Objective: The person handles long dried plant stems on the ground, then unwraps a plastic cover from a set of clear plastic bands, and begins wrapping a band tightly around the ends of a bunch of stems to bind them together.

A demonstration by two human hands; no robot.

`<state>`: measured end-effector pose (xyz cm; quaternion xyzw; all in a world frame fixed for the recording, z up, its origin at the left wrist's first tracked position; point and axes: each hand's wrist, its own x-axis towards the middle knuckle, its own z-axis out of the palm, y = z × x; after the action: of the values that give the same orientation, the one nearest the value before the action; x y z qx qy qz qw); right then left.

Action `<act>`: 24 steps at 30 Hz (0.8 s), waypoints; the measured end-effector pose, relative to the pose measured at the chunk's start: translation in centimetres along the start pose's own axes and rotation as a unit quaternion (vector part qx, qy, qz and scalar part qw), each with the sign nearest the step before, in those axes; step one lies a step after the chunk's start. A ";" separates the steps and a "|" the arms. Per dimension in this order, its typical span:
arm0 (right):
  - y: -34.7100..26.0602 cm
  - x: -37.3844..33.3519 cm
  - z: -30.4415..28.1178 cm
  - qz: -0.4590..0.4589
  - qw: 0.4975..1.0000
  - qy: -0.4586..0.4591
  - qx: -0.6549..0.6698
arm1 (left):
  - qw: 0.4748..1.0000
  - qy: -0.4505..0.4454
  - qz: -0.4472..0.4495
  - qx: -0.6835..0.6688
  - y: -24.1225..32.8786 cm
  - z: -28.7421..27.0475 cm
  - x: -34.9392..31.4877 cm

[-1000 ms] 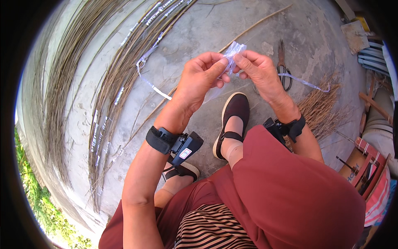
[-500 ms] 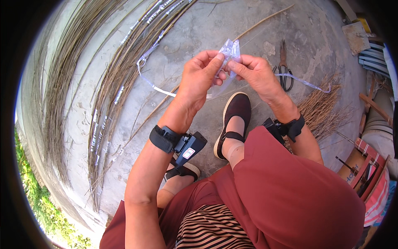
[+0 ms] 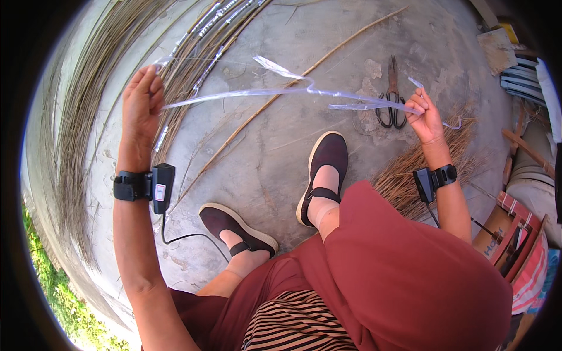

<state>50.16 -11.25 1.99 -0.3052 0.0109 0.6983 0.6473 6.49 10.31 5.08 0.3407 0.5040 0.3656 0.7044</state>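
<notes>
A clear plastic strip point(image 3: 281, 93) is stretched taut between my two hands above the concrete floor. My left hand point(image 3: 140, 108) pinches its left end, out near the bundles of long dry reeds point(image 3: 88, 105). The strip's right end is gripped in my right hand point(image 3: 424, 114), close to a pair of dark shears point(image 3: 392, 96) lying on the floor. A short loose tail of plastic hangs past my right hand. Each wrist carries a black strap with a small device.
A long thin stick point(image 3: 281, 96) lies diagonally on the concrete floor point(image 3: 263, 169). A pile of short dry twigs point(image 3: 433, 158) sits by my right foot. Both feet wear dark shoes point(image 3: 325, 164). Boards, a red crate point(image 3: 515, 228) and clutter line the right edge; grass borders the lower left.
My hands were together in front of me, working a bunched piece of clear plastic. They have since moved far apart, pulling the plastic out into a long stretched strip.
</notes>
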 end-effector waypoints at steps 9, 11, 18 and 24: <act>-12.1 -9.6 -14.1 -0.162 0.942 0.286 -0.067 | 0.988 0.147 0.041 0.016 4.0 -18.1 3.4; -13.9 -12.1 -16.3 -0.189 0.920 0.335 -0.080 | 0.981 0.189 0.047 0.016 4.4 -20.8 3.0; -17.0 -20.0 -23.9 -0.276 0.835 0.470 -0.075 | 0.948 0.315 0.047 0.020 11.1 -32.1 -0.7; -22.3 -22.9 -23.6 -0.239 0.600 0.636 -0.422 | 0.983 0.156 0.093 0.021 7.5 -20.3 -0.8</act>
<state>79.59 -37.89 1.39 -0.9032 0.0500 0.0746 0.4197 -14.41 15.66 6.52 0.3402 0.5812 0.4673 0.5728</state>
